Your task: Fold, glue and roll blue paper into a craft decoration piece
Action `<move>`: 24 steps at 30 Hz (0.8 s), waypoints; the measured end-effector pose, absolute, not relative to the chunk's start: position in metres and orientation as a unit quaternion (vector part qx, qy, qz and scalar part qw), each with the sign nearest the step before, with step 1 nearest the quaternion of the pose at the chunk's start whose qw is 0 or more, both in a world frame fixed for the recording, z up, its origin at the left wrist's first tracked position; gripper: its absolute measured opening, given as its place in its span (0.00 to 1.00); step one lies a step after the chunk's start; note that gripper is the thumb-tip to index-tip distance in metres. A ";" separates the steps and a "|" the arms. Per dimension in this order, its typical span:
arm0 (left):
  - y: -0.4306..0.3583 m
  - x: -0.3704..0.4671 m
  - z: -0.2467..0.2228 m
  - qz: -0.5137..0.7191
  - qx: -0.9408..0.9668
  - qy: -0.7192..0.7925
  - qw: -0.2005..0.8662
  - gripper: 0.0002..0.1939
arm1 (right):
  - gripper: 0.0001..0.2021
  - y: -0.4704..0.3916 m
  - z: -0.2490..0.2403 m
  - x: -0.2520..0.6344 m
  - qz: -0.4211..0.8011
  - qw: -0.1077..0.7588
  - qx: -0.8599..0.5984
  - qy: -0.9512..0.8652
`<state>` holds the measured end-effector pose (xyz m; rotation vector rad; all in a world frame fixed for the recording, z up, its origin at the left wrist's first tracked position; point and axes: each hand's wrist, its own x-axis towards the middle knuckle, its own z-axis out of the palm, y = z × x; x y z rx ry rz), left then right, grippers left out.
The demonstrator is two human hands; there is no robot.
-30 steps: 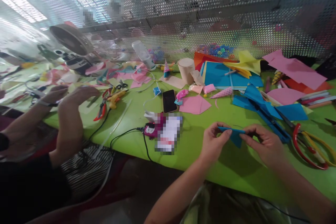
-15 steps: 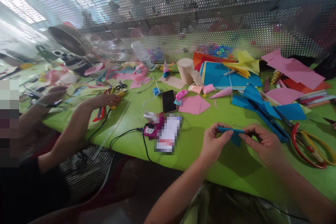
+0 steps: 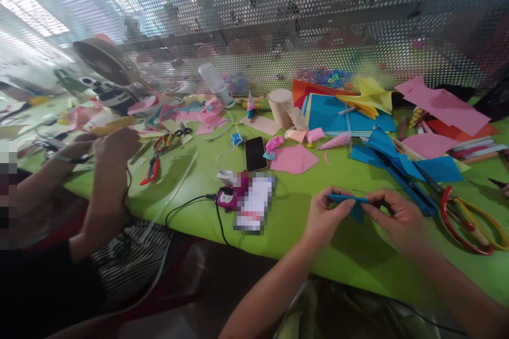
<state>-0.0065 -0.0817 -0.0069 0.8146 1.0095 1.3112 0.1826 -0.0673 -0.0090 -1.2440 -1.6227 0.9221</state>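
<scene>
A small folded piece of blue sheet (image 3: 357,212), paper or felt, is pinched between both of my hands above the green table (image 3: 294,254). My left hand (image 3: 326,215) grips its left end between thumb and fingers. At the other end, my right hand (image 3: 397,217) pinches it the same way. One corner of the piece hangs down between the thumbs. Right of my right hand lie large scissors (image 3: 469,222) with red and yellow handles, beside a dark blue cutter (image 3: 407,183). Blue scraps (image 3: 441,167) lie under and around these tools.
A phone with a lit screen (image 3: 256,204) and a dark phone (image 3: 256,153) lie left of my hands. Behind stand a beige roll (image 3: 280,107), coloured sheets (image 3: 330,114) and pink scraps (image 3: 296,159). On the far left, a co-worker's hands (image 3: 115,145) work near red-handled pliers (image 3: 151,169).
My hands and the blue piece have hardly moved. The co-worker's nearer hand has drawn back left from the tools to beside their other hand, uncovering the red-handled pliers.
</scene>
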 end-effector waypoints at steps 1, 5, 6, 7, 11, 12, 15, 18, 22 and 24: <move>-0.082 -0.006 -0.006 0.565 0.353 0.436 0.605 0.21 | 0.09 -0.067 -0.009 0.182 0.370 0.433 -0.498 -0.654; -0.083 -0.007 -0.004 0.565 0.359 0.442 0.597 0.20 | 0.10 -0.069 -0.005 0.180 0.373 0.426 -0.495 -0.660; -0.083 -0.007 -0.005 0.566 0.361 0.441 0.595 0.20 | 0.10 -0.069 -0.005 0.180 0.373 0.426 -0.494 -0.660; -0.083 -0.007 -0.005 0.568 0.362 0.439 0.595 0.20 | 0.10 -0.069 -0.004 0.179 0.373 0.426 -0.494 -0.660; -0.083 -0.007 -0.008 0.572 0.358 0.433 0.598 0.20 | 0.10 -0.068 -0.004 0.179 0.375 0.427 -0.492 -0.659; -0.083 -0.007 -0.008 0.571 0.353 0.432 0.602 0.20 | 0.10 -0.068 -0.004 0.179 0.376 0.426 -0.492 -0.659; -0.083 -0.006 -0.005 0.571 0.342 0.426 0.613 0.23 | 0.10 -0.069 -0.006 0.180 0.373 0.429 -0.495 -0.657; -0.083 -0.006 -0.002 0.571 0.337 0.421 0.620 0.24 | 0.11 -0.069 -0.007 0.181 0.365 0.429 -0.502 -0.656; -0.081 -0.007 -0.001 0.565 0.339 0.422 0.622 0.25 | 0.13 -0.067 -0.004 0.180 0.357 0.427 -0.507 -0.658; -0.081 -0.006 -0.002 0.567 0.338 0.429 0.616 0.25 | 0.14 -0.067 -0.004 0.181 0.362 0.419 -0.507 -0.661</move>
